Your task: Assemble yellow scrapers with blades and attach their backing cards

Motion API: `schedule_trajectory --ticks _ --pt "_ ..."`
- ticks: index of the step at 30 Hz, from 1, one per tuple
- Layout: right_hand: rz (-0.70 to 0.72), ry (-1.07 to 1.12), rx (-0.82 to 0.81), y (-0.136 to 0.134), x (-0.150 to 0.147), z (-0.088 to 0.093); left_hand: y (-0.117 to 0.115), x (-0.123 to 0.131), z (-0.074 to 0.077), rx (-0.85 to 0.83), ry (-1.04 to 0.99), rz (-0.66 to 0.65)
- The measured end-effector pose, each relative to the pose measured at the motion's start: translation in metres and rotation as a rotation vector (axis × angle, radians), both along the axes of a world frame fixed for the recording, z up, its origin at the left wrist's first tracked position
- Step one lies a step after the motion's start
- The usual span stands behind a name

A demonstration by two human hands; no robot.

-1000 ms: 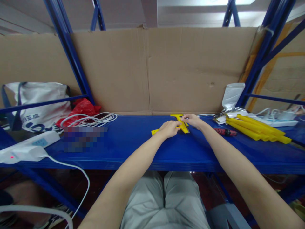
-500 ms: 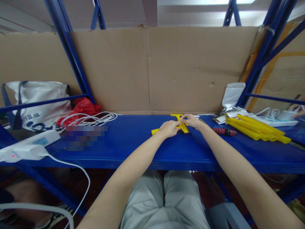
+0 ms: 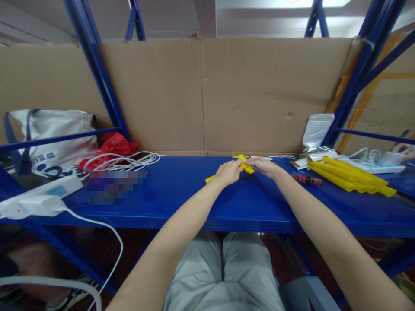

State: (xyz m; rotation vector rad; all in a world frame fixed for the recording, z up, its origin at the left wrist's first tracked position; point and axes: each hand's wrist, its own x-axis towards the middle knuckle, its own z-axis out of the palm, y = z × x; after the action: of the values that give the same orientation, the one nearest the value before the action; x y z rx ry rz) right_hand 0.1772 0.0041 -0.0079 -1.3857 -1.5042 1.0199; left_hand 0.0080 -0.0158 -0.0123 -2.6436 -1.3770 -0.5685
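Observation:
My left hand (image 3: 228, 172) is closed round a yellow scraper (image 3: 248, 167) above the middle of the blue shelf, and the end of its yellow handle shows to the left of my wrist. At the scraper's wide head, my right hand (image 3: 264, 166) pinches with thumb and fingers. Whatever small part may lie between those fingertips is hidden. Just right of my right wrist lies a red and black tool handle (image 3: 308, 179), perhaps a screwdriver.
Several yellow tubes (image 3: 352, 175) are piled at the right, near silvery packets (image 3: 319, 153) and a power strip (image 3: 376, 166). White cables (image 3: 129, 161), a red bag (image 3: 115, 146), a cloth bag (image 3: 61, 138) and another power strip (image 3: 48, 192) occupy the left. Cardboard (image 3: 162, 95) stands behind.
The scraper's head has tilted, so its wide face now looks narrower. My left hand has risen slightly, and my right hand has shifted a little lower and to the right on the head.

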Motion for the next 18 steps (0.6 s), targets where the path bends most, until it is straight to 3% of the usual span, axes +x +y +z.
schedule_trajectory --ticks 12,18 --pt "-0.011 -0.069 0.101 0.0060 0.0018 -0.0085 0.0051 -0.0042 -0.0026 -0.020 0.096 0.049" --pt "0.043 -0.063 0.113 0.0064 0.0043 -0.0022 0.0046 -0.0038 -0.0004 0.007 0.063 0.061"
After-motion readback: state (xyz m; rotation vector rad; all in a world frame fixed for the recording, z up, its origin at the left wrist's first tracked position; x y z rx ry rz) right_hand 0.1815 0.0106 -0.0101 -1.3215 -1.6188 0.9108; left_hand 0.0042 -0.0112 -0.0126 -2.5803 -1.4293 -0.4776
